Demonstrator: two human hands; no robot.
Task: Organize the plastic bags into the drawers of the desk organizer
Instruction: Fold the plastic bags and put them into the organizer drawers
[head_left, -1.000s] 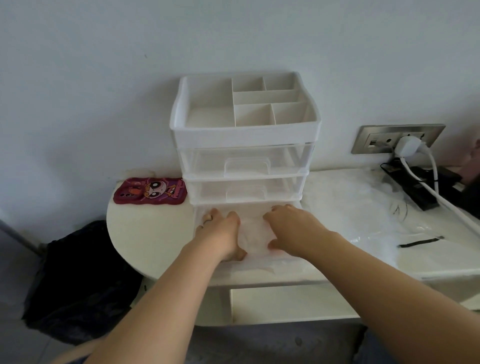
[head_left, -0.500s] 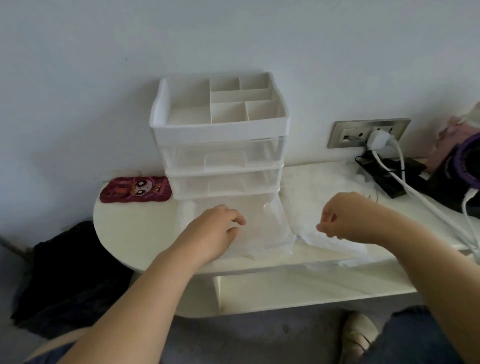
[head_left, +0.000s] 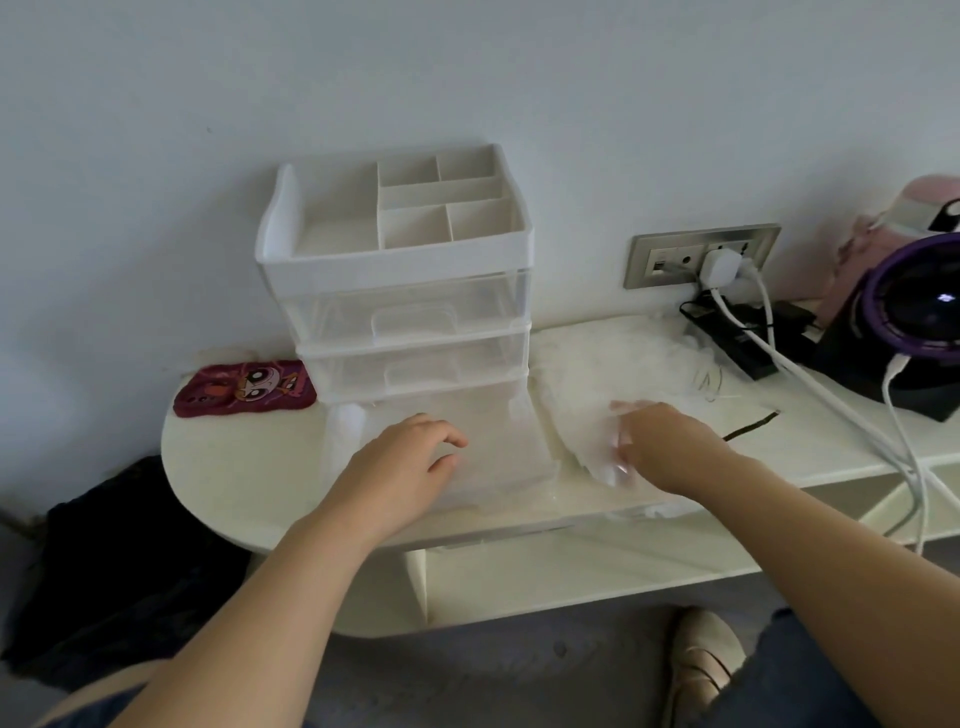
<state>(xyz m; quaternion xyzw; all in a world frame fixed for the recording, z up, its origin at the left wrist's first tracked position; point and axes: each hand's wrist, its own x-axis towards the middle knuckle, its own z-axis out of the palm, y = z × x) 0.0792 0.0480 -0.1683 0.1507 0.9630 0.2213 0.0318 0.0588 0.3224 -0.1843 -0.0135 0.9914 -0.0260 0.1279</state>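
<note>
Beside drawer (head_left: 498, 436) | right hand (head_left: 670, 447) now grips plastic bags (head_left: 582, 410) | left hand (head_left: 405, 452) stays

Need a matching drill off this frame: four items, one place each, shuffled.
1 left hand
2 right hand
3 phone case
4 charger

A in the wall socket
B on the bag pile
C left of the organizer
D over the open bottom drawer

Pairs: 1-D, 2-B, 3-C, 4-A
</note>
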